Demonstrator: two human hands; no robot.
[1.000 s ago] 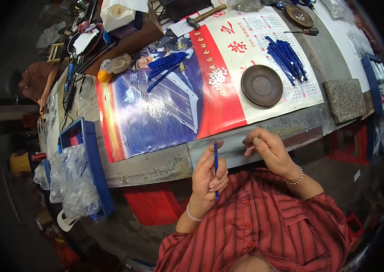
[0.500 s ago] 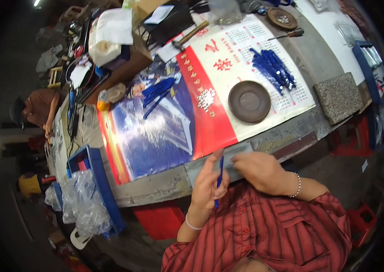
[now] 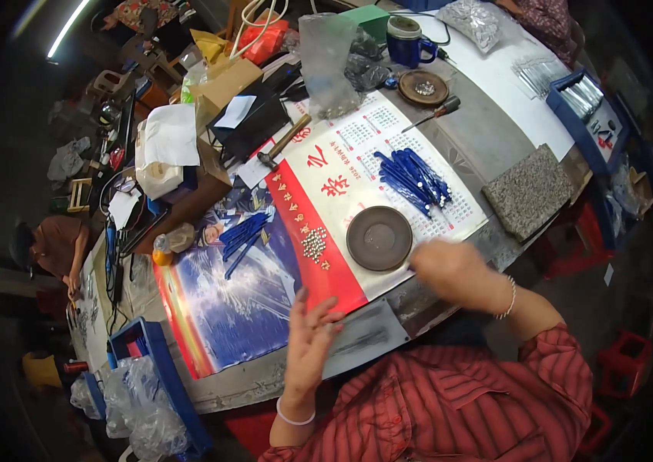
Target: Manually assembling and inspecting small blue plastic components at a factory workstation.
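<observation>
My left hand [image 3: 309, 346] is raised over the table's near edge, fingers spread, with nothing visible in it. My right hand [image 3: 453, 271] hovers just beside the near right rim of a round brown dish [image 3: 357, 239]. Its fingers are curled and blurred; whether they hold anything is hidden. Beyond the dish lies a bundle of slender blue sticks [image 3: 412, 181] with pale ends. A smaller group of blue sticks [image 3: 245, 237] rests at the left on the poster calendar [image 3: 245, 323]. Between them is a scatter of small silvery pieces [image 3: 315, 245].
A hammer [image 3: 284, 142] and screwdriver [image 3: 434, 112] lie farther back, near a small brown dish [image 3: 423, 102] and blue mug [image 3: 407, 50]. A stone block [image 3: 527, 192] sits at right. Blue bins [image 3: 163, 385] [image 3: 584, 131] flank the table. A co-worker [image 3: 60, 242] sits at far left.
The blue stick that was in my left hand no longer shows there, and that hand's fingers have spread. My right hand has moved away from the left, to the dish. The view has shifted.
</observation>
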